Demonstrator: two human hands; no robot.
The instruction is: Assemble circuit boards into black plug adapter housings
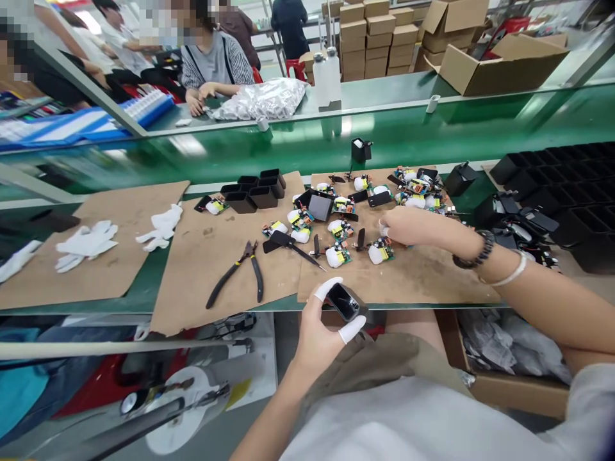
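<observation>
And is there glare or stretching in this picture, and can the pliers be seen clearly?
Head view: white glare lies on the green surface; head view: small highlights mark the glossy black case in the left hand; head view: black boxes near the right edge look stretched, probably by the wide lens; head view: the pliers show clear outlines.

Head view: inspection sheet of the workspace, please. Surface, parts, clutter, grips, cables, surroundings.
Surface: cardboard over green bench.
Parts: black case, in hand; boards scattered on cardboard; black boxes grouped beyond pliers.
Clutter: pliers, handles spread; white gloves at left.
Left grip: holds case.
Right grip: among boards; contact unclear.
Cables: dark tangle below bench; can't confirm.
Surroundings: person opposite; cartons behind.
</observation>
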